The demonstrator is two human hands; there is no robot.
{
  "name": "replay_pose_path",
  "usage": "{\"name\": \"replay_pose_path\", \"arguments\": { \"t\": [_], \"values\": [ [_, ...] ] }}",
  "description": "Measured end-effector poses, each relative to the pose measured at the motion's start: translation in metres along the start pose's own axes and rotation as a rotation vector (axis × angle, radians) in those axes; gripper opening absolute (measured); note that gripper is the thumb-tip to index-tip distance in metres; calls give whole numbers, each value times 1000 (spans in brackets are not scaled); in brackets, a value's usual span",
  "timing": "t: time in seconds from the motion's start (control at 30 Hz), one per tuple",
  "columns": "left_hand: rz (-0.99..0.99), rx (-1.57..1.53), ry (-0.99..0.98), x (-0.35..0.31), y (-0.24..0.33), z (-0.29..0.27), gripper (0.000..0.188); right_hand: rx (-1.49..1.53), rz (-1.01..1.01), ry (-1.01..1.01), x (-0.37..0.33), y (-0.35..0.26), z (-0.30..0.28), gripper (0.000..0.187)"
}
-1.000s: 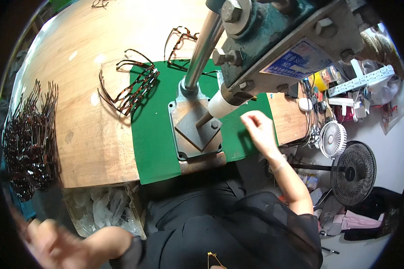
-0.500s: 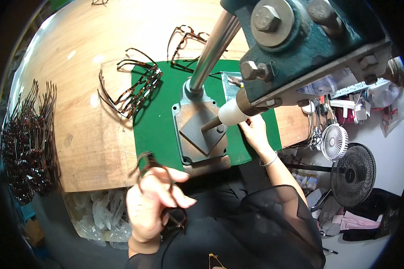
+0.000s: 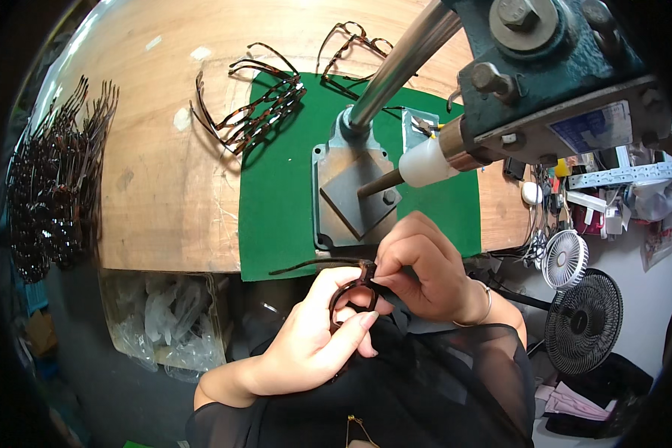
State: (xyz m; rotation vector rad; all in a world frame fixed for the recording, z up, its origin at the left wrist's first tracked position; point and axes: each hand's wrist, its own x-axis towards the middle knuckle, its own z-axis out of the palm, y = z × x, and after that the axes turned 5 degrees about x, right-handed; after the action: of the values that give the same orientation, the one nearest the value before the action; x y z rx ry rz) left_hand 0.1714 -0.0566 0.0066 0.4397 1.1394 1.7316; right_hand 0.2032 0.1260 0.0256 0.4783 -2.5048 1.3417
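- At nine o'clock, a dense heap of dark eyeglass frames (image 3: 52,187) lies on the wooden surface (image 3: 164,187) near its left edge.
- Below the surface edge, at about seven o'clock, sits a bin of clear plastic bags (image 3: 168,317).
- At eleven o'clock, a loose cluster of tortoiseshell frames (image 3: 250,104) straddles the edge of the green mat (image 3: 276,216).
- My left hand (image 3: 317,340) is curled around the eyeglass frame (image 3: 349,291), gripping its rim from below, at six o'clock, just off the surface's near edge.
- One temple arm (image 3: 313,263) sticks out leftward over the mat's edge.
- My right hand (image 3: 425,272) pinches the frame's top corner; both hands meet on it.
- The press (image 3: 545,75) stands at one o'clock, its grey base plate (image 3: 355,194) on the mat.
- Two fans (image 3: 575,299) stand at four o'clock.
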Motion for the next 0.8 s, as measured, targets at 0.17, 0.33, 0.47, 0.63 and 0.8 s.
{"name": "replay_pose_path", "arguments": {
  "t": [0.17, 0.33, 0.47, 0.63, 0.8],
  "values": [
    [-67, -93, -74, 0, 4, -5, 37, 32, -56, -64, 2, 5, -3, 17],
    [-60, -85, -100, -1, 5, -2, 38, 64, -65, -53, 4, 5, -6, 15],
    [-56, 22, -109, 0, 5, -3, 40, 155, 8, 4, -2, 8, -1, 15],
    [-73, 42, -147, -1, 6, -4, 40, 248, 65, -38, -2, 9, -5, 14],
    [-58, 105, -136, 0, 6, -3, 41, 282, 136, -67, -1, 7, -9, 13]
  ]
}}
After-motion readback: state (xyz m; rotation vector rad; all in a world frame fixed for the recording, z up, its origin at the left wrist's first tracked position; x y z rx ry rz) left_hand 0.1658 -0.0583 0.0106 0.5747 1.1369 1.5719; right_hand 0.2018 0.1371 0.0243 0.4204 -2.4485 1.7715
